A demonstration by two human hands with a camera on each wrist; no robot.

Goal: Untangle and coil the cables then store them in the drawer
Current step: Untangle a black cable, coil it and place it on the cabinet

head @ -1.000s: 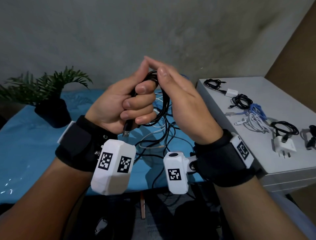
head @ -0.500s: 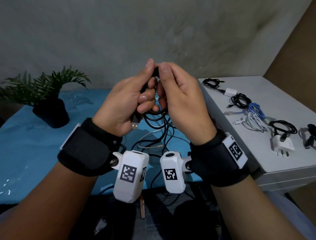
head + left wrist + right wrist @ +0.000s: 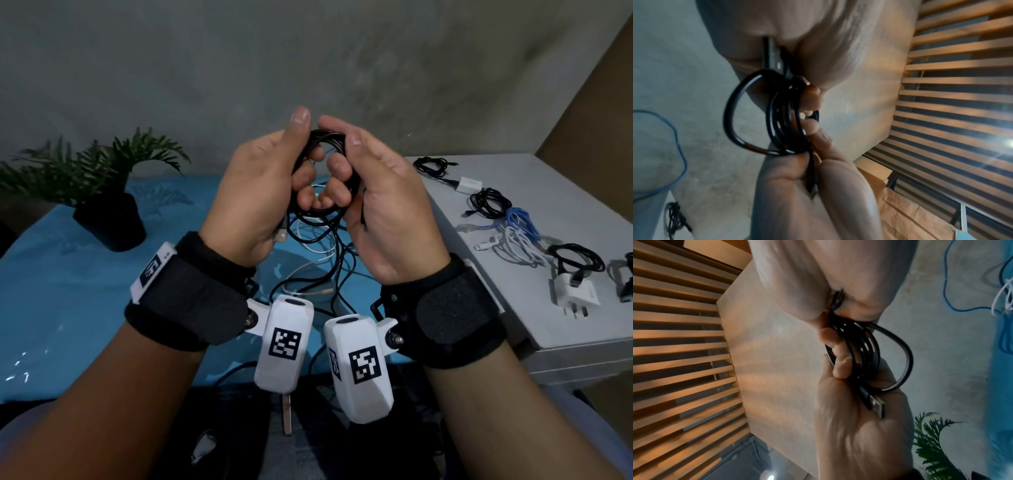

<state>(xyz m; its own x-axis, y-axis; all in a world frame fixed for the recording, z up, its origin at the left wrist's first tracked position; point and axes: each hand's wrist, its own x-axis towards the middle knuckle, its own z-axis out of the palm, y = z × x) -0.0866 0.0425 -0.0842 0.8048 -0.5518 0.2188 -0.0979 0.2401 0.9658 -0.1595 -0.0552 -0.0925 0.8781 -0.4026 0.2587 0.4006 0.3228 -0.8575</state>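
Note:
A black cable wound into a small coil (image 3: 325, 140) is held up between both hands over the blue table (image 3: 68, 291). My left hand (image 3: 301, 161) grips its left side, and the cable's USB plug (image 3: 281, 234) sticks out below the palm. My right hand (image 3: 342, 164) grips the right side, fingers curled through the loops. The left wrist view shows the coil (image 3: 781, 123) and a thin plug end (image 3: 813, 186) pinched in the right hand. In the right wrist view the coil (image 3: 865, 350) and USB plug (image 3: 877, 407) lie in the left palm.
A loose tangle of black, white and blue cables (image 3: 322, 260) lies on the blue table under my hands. Several coiled cables (image 3: 489, 204) and a white charger (image 3: 573, 291) sit on the white cabinet top (image 3: 565, 178) at right. A potted plant (image 3: 102, 192) stands at left.
Both hands have turned their palms towards me and drawn slightly apart. The coil, earlier held in the left fist, now sits between the fingers of both hands.

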